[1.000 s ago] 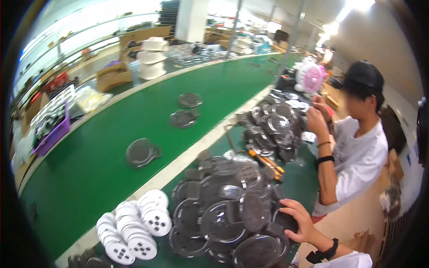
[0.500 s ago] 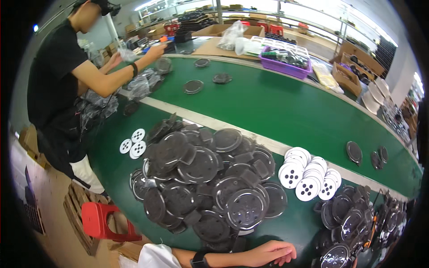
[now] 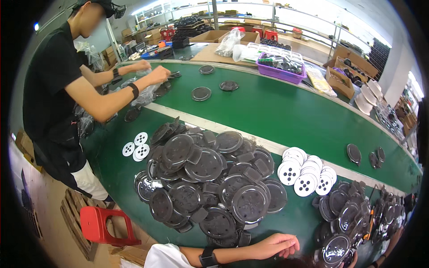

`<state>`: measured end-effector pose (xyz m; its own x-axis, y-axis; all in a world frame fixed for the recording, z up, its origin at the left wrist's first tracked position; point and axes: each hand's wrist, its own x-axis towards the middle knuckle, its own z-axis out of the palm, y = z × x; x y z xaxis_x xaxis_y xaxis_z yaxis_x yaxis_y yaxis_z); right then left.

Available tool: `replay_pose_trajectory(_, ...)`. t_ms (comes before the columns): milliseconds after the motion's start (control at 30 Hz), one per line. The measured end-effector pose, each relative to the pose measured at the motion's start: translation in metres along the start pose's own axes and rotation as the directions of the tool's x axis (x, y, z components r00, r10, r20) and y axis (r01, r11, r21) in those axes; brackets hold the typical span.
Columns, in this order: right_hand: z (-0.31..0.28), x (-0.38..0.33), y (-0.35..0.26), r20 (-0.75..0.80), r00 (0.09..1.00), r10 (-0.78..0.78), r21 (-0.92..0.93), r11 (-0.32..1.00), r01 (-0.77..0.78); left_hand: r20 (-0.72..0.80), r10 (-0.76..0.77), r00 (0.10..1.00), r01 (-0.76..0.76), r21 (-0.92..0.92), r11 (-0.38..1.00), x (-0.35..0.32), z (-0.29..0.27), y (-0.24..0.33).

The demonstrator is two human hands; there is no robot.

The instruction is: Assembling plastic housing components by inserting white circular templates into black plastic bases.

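My left hand (image 3: 278,244) lies on the front edge of the green table (image 3: 295,214), fingers loosely apart and holding nothing. A dark watch is on that wrist, below a white sleeve. Just beyond the hand is a big heap of black round lids (image 3: 210,178). Only the fingertips of my right hand (image 3: 351,262) show at the bottom edge, beside a shiny black lid (image 3: 336,249); whether they grip it is hidden. White perforated discs (image 3: 306,175) lie in a cluster to the right of the heap.
A person in a black shirt (image 3: 53,94) stands at the left, handling a plastic bag. A green conveyor belt (image 3: 286,107) carries single black lids. A second lid heap (image 3: 357,214) lies at right, a red stool (image 3: 100,223) stands by the table, and a purple crate (image 3: 280,67) sits behind.
The view has swung from the right end of the line to the left. My left hand has come from the right-hand heap to the table edge below the big heap.
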<state>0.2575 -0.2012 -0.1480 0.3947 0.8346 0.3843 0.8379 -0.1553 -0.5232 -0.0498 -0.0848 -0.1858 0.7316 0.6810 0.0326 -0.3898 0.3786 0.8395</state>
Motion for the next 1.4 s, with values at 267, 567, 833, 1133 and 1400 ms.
replay_pose_trajectory(267, -0.002, 0.001, -0.012, -0.013, 0.999, 0.035, 0.038, 0.999, -0.034, 0.018, -0.065, 0.998, 0.064, 0.019, 0.998, -0.001, -0.002, 0.001)
replay_pose_trajectory(567, -0.003, 0.001, -0.015, -0.066, 0.996, 0.057, 0.059, 0.997, -0.053, 0.02, -0.079, 0.997, 0.078, 0.019, 0.997, 0.0, -0.001, 0.005)
replay_pose_trajectory(833, -0.003, 0.0, -0.017, -0.036, 0.991, 0.127, 0.104, 0.987, -0.123, -0.013, -0.079, 0.997, 0.079, 0.001, 0.997, -0.003, 0.001, 0.004)
replay_pose_trajectory(1133, 0.007, -0.007, 0.029, -0.052, 0.996, 0.078, 0.136, 0.988, -0.07, -0.062, -0.075, 0.995, 0.078, 0.046, 0.996, -0.003, 0.0, 0.01)
replay_pose_trajectory(1400, 0.011, -0.004, 0.033, -0.129, 0.982, 0.138, 0.193, 0.975, -0.111, -0.478, 0.176, 0.86, -0.157, 0.08, 0.984, -0.003, -0.005, 0.021)
